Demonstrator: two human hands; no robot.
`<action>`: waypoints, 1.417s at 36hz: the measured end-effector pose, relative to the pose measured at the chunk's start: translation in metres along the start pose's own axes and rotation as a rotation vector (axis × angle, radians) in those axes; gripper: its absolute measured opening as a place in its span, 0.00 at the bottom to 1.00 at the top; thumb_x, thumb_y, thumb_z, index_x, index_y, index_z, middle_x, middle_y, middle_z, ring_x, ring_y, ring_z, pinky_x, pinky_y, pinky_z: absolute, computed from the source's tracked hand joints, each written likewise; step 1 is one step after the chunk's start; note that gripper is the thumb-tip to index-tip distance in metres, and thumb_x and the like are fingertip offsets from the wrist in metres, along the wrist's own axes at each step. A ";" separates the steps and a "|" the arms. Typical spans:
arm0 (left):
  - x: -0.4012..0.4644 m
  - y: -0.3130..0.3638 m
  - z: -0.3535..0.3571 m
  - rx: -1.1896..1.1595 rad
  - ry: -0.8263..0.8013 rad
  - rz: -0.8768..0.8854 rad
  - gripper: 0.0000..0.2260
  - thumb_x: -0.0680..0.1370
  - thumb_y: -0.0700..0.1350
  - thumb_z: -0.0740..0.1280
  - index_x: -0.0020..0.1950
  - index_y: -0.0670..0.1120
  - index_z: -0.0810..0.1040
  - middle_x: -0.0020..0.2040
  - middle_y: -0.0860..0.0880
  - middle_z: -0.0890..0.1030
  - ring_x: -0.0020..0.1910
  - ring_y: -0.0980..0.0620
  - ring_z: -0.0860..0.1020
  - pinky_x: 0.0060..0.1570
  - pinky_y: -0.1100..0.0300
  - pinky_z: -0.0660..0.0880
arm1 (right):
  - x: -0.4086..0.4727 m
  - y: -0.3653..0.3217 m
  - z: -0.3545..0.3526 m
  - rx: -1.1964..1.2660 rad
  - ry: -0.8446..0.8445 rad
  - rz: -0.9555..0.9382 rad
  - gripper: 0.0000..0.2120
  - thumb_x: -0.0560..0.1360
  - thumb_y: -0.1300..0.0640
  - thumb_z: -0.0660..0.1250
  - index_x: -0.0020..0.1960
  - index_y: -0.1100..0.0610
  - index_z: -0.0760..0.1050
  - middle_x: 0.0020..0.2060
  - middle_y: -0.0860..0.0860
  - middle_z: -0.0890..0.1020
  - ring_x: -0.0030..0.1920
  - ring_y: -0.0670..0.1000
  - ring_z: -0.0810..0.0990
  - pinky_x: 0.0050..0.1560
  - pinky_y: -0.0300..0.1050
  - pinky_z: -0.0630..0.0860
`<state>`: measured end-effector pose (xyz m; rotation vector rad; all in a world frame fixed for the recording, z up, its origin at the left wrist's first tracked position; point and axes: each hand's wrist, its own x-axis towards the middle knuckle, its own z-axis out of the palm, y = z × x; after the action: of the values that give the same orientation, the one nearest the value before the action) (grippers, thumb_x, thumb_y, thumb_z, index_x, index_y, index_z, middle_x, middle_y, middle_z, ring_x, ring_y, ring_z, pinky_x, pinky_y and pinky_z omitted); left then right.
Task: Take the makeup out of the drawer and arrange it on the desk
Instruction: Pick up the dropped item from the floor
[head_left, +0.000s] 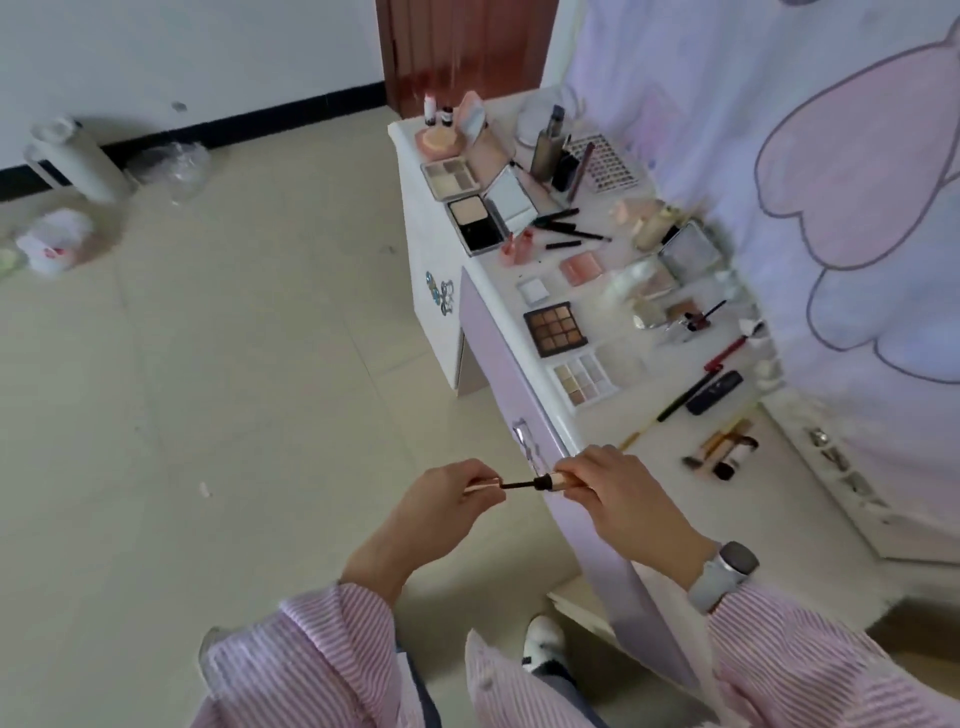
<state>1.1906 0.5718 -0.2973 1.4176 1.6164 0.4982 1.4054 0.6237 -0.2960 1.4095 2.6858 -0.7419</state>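
While desk (587, 415) holds palettes | tiled floor (234, 338); both grips (524, 486) holding mascara (540, 483)

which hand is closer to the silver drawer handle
Right. The right hand, gripping the tube, sits just beside the drawer handle; the left hand, pinching the wand, is farther off over the floor.

No text, brand name, number or sign is showing legibly anywhere in this view. The sticker (441, 294) on the white side of the desk (431, 244) is showing only a small blue-and-grey picture, too blurred to tell whether it carries letters. A red mark on the white bag (54, 244) lying on the floor is appearing as an unreadable smear. The palettes and tubes on the desktop are presenting no readable labels.
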 end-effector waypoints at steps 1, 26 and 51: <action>0.003 0.009 0.011 -0.016 0.013 0.001 0.06 0.78 0.45 0.64 0.52 0.46 0.78 0.36 0.59 0.73 0.33 0.63 0.71 0.34 0.72 0.66 | -0.004 0.012 -0.006 -0.011 0.006 -0.015 0.10 0.78 0.54 0.59 0.58 0.51 0.73 0.49 0.47 0.75 0.50 0.49 0.71 0.47 0.40 0.61; 0.019 0.043 0.114 -0.860 0.694 -0.257 0.06 0.80 0.38 0.57 0.50 0.44 0.73 0.41 0.49 0.80 0.38 0.57 0.75 0.40 0.63 0.71 | 0.003 0.170 -0.082 0.189 0.117 -0.013 0.11 0.76 0.63 0.63 0.58 0.61 0.75 0.46 0.50 0.72 0.49 0.51 0.75 0.51 0.38 0.68; 0.075 0.045 0.156 -0.601 0.554 -0.275 0.13 0.74 0.35 0.68 0.47 0.54 0.78 0.45 0.52 0.78 0.43 0.54 0.78 0.49 0.62 0.76 | 0.066 0.172 -0.020 -0.144 0.158 -0.378 0.14 0.66 0.67 0.73 0.51 0.61 0.78 0.44 0.55 0.78 0.47 0.51 0.68 0.40 0.51 0.79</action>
<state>1.3488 0.6143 -0.3687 0.6203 1.8307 1.1676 1.5043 0.7654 -0.3625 0.9783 3.1005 -0.4509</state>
